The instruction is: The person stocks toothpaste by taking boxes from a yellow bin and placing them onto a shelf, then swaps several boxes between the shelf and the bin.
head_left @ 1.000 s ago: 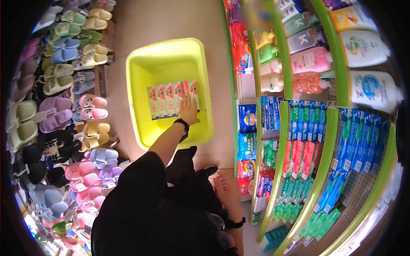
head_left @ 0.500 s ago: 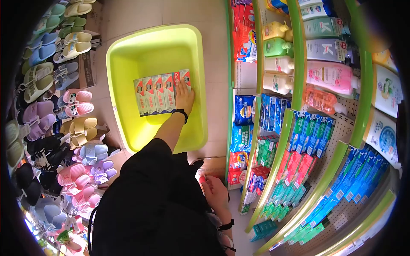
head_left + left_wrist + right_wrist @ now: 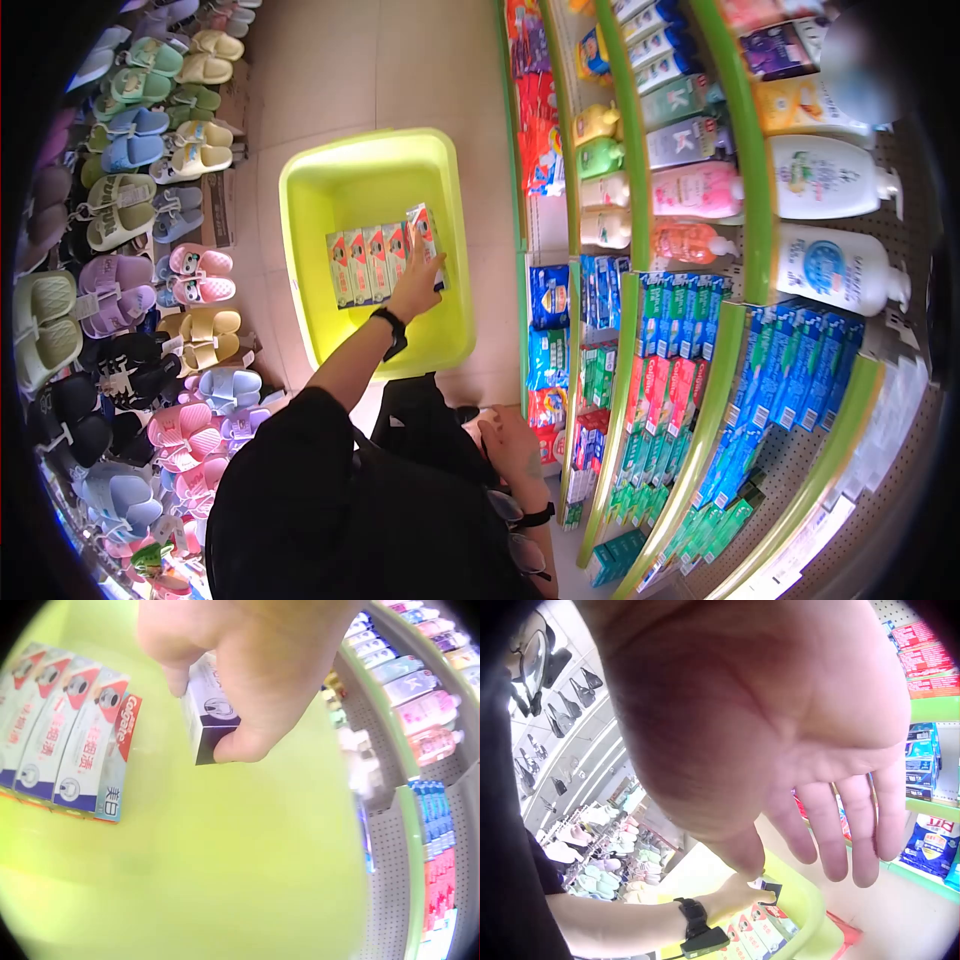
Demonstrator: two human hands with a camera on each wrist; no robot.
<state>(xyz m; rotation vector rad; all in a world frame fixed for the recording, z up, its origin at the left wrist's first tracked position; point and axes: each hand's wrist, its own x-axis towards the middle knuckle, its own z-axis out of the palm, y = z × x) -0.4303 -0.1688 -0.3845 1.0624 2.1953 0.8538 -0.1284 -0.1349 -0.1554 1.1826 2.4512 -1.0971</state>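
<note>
Inside a yellow-green plastic tub (image 3: 455, 330), my left hand (image 3: 415, 287) pinches one toothpaste box (image 3: 204, 712) between thumb and fingers. That box is tilted and stands apart from the others; part of it is hidden under the hand. To its left, several white, red and blue toothpaste boxes (image 3: 56, 727) lie side by side on the tub's floor, with a red Colgate side panel showing in the left wrist view. My right hand (image 3: 780, 742) hangs by the body near the shelves, fingers extended and nothing in the palm.
Slippers (image 3: 115, 285) hang in rows along the left. Shelves on the right hold pump bottles (image 3: 825, 260), toothpaste boxes (image 3: 660, 395) and bagged detergent (image 3: 548, 300). Tiled floor (image 3: 310, 60) runs between them. Glasses (image 3: 525, 550) hang at the person's front.
My left hand went from lying on the rightmost toothpaste box to pinching it, and the box has come up, tilted, away from the row. The right hand stays low beside the body.
</note>
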